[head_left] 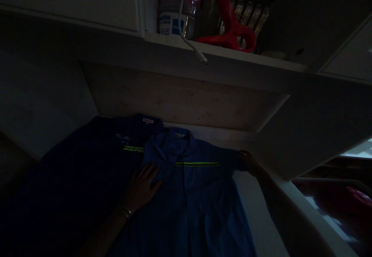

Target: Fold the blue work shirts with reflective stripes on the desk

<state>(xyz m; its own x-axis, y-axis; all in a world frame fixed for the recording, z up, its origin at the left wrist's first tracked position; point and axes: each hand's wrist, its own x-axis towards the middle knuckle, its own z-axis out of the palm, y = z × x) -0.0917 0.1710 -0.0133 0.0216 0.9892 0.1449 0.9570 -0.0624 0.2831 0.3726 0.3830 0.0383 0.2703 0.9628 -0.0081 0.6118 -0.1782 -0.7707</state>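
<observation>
A blue short-sleeved work shirt (pixel 200 195) with a yellow-green stripe across the chest lies spread out, collar toward the wall. My left hand (pixel 142 187), a bracelet at its wrist, rests flat on the shirt's left chest with fingers spread. At the end of the right sleeve, my right hand (pixel 247 161) has its fingers closed on the cuff. Partly under this shirt, to the left, lies a darker navy work jacket (pixel 95 171) with a similar stripe and a pale chest logo. The light is dim and the lower folds are hard to see.
Above hangs a shelf (pixel 261 58) holding a red plastic clamp (pixel 232 32), a clear jar (pixel 177 20) and a pack of batteries (pixel 252 12). A white cable (pixel 192 47) dangles over its edge. Cabinet panels close in both sides; red fabric (pixel 328 202) shows at far right.
</observation>
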